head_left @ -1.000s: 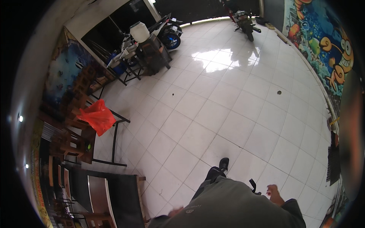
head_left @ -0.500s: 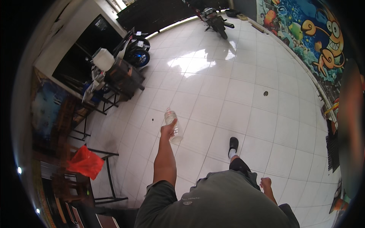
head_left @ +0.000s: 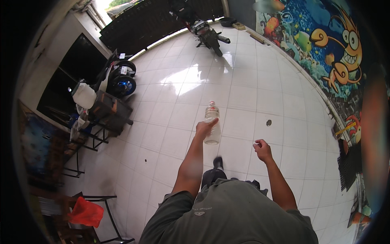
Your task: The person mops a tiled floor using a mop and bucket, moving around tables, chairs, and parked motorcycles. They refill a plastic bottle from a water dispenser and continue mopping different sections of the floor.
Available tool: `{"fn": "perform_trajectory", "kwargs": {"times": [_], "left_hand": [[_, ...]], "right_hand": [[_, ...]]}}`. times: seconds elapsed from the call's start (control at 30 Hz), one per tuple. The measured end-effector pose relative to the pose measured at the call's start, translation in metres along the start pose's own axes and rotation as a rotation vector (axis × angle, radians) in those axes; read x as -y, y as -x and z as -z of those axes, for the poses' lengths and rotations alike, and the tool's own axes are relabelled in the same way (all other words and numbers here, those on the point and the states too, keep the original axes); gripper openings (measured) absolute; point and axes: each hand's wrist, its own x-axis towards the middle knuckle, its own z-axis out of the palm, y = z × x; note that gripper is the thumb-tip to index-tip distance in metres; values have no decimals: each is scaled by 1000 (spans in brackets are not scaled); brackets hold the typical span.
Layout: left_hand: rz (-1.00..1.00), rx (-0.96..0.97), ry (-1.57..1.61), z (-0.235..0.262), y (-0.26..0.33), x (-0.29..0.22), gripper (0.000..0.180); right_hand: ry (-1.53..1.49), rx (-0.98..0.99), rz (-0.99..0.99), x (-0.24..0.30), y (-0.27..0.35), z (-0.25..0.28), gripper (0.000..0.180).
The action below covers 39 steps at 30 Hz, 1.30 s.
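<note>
My left hand [head_left: 206,127] is wrapped round the middle of a clear plastic bottle [head_left: 212,136] with a red cap. It holds the bottle nearly upright in front of me, above the floor. Whether there is liquid inside, I cannot tell. To the right of it, my right hand [head_left: 264,150] is raised with loosely bent fingers, a gap showing between thumb and forefinger, and no object in it. The two hands are apart, and only the left touches the bottle.
White floor tiles [head_left: 178,142] stretch ahead, with a dark drain [head_left: 269,122] on the right. A motorcycle [head_left: 209,38] stands near the far gate. At left are another motorcycle [head_left: 124,83], a white jug [head_left: 84,96] and a red plastic bag [head_left: 86,212]. A painted wall [head_left: 308,44] runs along the right.
My left hand has brought the bottle rightward and up in the view, toward the centre. My right hand has risen from beside my body to the front, its fingers loosening. One foot has moved.
</note>
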Motion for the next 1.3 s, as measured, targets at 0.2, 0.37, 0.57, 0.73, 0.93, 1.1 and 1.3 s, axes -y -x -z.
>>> {"fn": "perform_trajectory", "kwargs": {"times": [0.2,0.37,0.57,0.73,0.93,1.1,1.3], "left_hand": [[-77,189,-28,-62,-122,-121,67],[-175,383,-187,-125,-211,-234,77],[-398,629,-206,-217,-261,-397,75],[-543,927,-155,-272,-247,-505,80],[-987,1019,32,-352,-296,-591,71],[-1537,415,72,-344,-398,-733,70],[-942,518,387,-317,-634,-782,41]], "right_hand": [[285,-7,-217,-20,-85,1,42],[161,-5,-682,-93,-92,26,40],[-538,-499,-721,-47,-176,69,36],[-823,-609,-324,60,-326,139,63],[-1194,-437,237,116,-525,248,94],[-863,-375,361,253,-672,351,99],[-443,-643,871,386,-841,486,78]]}}
